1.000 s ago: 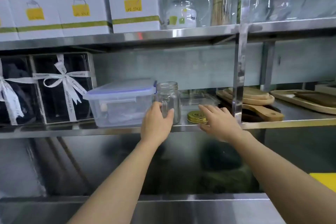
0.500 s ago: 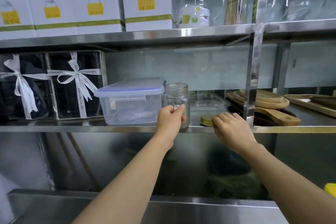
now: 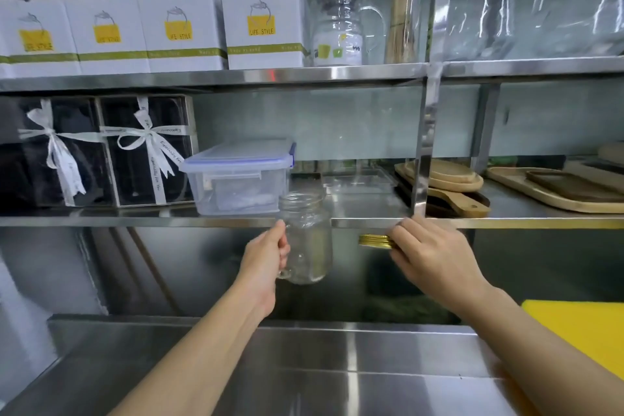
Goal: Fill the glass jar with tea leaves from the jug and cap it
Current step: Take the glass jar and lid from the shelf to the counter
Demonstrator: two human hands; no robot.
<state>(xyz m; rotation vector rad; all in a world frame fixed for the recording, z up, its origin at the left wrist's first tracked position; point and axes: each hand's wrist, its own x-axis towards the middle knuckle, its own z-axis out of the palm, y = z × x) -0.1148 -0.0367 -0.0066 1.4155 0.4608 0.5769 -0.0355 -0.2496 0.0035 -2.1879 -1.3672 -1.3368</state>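
Below the mid shelf's front edge (image 3: 169, 221), L→R: left hand (image 3: 266, 255) closed on handle of 1 glass jar (image 3: 309, 240) — jar upright, mouth up, empty, held in air just in front of shelf edge, above steel counter (image 3: 304, 375). Right hand (image 3: 435, 257) pinching 1 gold lid (image 3: 374, 241), lid flat, level w/ jar's upper half, just right of jar, not touching. Lid is nearer jar mouth than anything else, so capping = short move left + up. No tea in jar yet. 1 glass jug (image 3: 341, 27) on top shelf, above & right of jar — cannot tell if it's the tea jug. Other counts: 4 white boxes (image 3: 263, 27) top left, 2 ribboned black boxes (image 3: 148, 150), 1 plastic tub (image 3: 238, 179) behind jar.
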